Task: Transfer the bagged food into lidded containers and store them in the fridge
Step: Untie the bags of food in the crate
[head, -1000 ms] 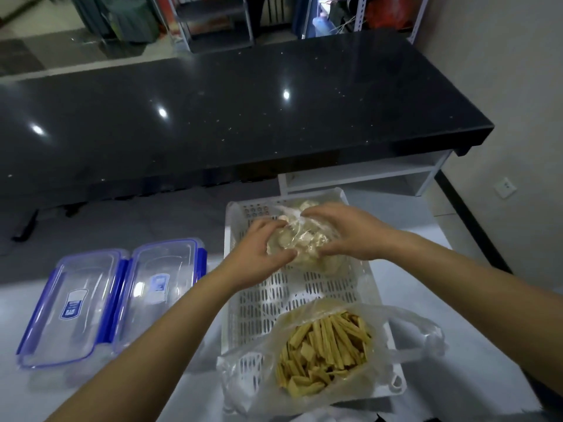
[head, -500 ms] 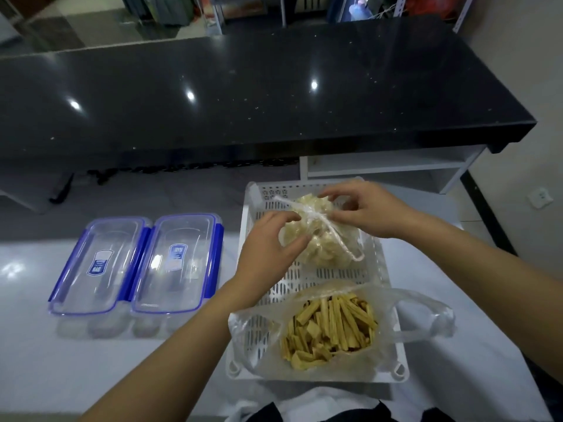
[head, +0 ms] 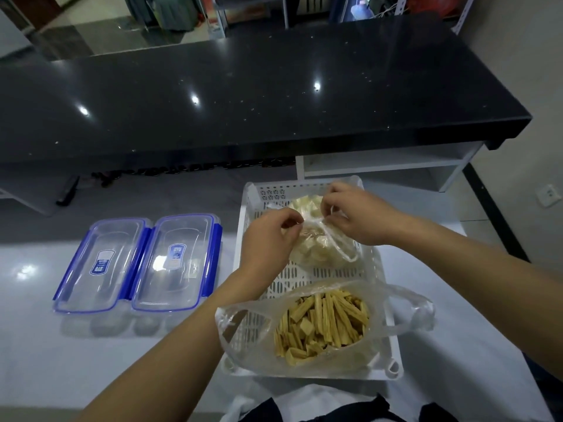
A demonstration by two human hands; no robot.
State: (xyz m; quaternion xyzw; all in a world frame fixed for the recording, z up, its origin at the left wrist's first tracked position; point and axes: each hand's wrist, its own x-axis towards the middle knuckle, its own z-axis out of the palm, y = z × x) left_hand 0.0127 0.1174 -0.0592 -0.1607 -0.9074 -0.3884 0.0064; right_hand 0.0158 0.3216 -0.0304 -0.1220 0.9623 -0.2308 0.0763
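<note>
At nine o'clock, two lidded containers [head: 138, 263] sit side by side. My left hand [head: 268, 239] and right hand [head: 356, 217] pinch the knot of the pale food bag [head: 313, 248] in the white basket [head: 377, 269]; the yellow strips bag [head: 323, 327] lies at six o'clock.

Home kitchen or dining corner: black speckled stone counter [head: 243, 95], white glossy worktop [head: 91, 360], bagged food in white basket [head: 377, 269], wall socket [head: 550, 194], metal shelving [head: 253, 10] behind.
</note>
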